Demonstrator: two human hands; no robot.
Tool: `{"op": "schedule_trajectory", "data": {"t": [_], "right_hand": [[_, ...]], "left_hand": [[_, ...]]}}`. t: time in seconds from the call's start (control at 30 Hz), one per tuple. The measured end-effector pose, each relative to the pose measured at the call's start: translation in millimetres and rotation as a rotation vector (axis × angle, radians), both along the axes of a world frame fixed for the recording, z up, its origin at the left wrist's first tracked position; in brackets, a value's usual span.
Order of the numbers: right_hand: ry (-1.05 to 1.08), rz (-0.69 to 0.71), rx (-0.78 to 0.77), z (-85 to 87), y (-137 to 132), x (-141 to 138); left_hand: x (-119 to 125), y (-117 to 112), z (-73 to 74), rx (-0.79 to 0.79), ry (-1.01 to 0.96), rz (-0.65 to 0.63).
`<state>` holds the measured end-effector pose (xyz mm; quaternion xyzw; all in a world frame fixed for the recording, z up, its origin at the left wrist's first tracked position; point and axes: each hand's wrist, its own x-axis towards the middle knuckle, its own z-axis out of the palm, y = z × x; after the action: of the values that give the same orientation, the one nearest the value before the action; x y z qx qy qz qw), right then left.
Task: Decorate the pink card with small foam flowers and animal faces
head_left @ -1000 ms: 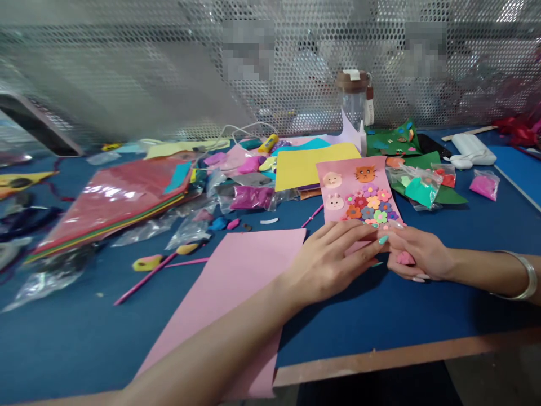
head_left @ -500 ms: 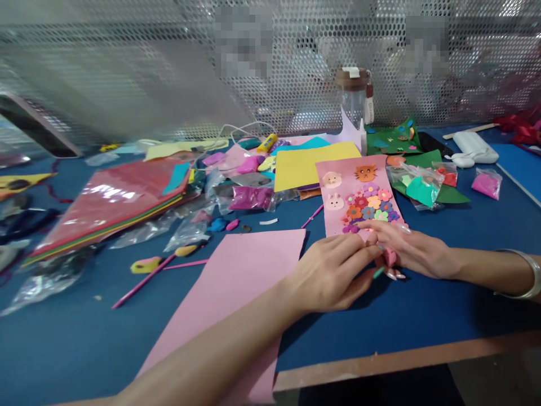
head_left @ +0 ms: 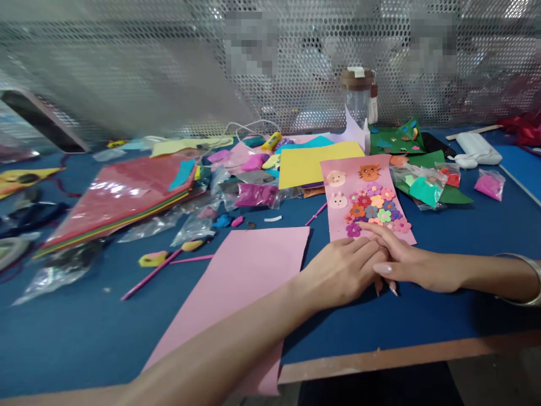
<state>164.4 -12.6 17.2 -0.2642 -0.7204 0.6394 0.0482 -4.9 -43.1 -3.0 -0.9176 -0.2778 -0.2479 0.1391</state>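
Note:
My left hand [head_left: 344, 270] is closed, its fingers tucked into my right hand [head_left: 416, 266]. The right hand is folded around those fingers, with its thumb across them and its index finger stretched along the top. A pink lump of clay that showed between them a moment before is now hidden by the fingers. Just behind the hands lies a pink decorated sheet [head_left: 337, 221], with several clay flowers [head_left: 372, 212], an orange cat face [head_left: 369, 172], a pig face [head_left: 336, 179] and a rabbit face [head_left: 338, 199]. Under my left forearm is a plain pink sheet [head_left: 253, 265].
Pink sticks [head_left: 150, 274] and clay bits [head_left: 223, 220] lie at left, near a red-topped folder [head_left: 122, 197]. Behind are a yellow sheet [head_left: 319, 163], bagged clay [head_left: 256, 194], a lidded cup [head_left: 357, 101] and green sheets [head_left: 454, 192]. A perforated metal panel [head_left: 177, 73] stands at the back.
My hands have closed together, and the right thumb now crosses the left fingers. The pink clay between them went out of sight. The whole view shifted slightly.

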Motion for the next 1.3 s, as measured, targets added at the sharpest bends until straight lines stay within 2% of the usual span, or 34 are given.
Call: {"op": "schedule_trajectory", "data": {"t": [0.13, 0.23, 0.57, 0.83, 1.1, 1.3], "right_hand": [[0.124, 0.038, -0.198, -3.2, 4.9, -4.8], [0.122, 0.097, -0.282, -7.6, 10.1, -5.5], [0.036, 0.117, -0.232, -8.4, 10.1, -3.6], [0.132, 0.019, -0.328, -9.0, 12.7, -2.9], [0.045, 0.052, -0.298, -8.4, 9.5, -2.8], [0.105, 0.016, -0.365, -11.4, 9.2, -3.2]], "left_hand": [[-3.2, -1.4, 2.9, 0.006, -0.031, -0.021], [-4.5, -3.7, 4.4, 0.030, -0.068, -0.016], [-12.8, -2.8, 8.0, 0.069, -0.082, -0.151], [-15.1, -5.8, 7.3, 0.101, -0.162, -0.005], [-17.3, -11.2, 8.4, 0.093, -0.105, -0.117], [-15.6, -11.3, 8.5, 0.163, -0.157, -0.060]]}}
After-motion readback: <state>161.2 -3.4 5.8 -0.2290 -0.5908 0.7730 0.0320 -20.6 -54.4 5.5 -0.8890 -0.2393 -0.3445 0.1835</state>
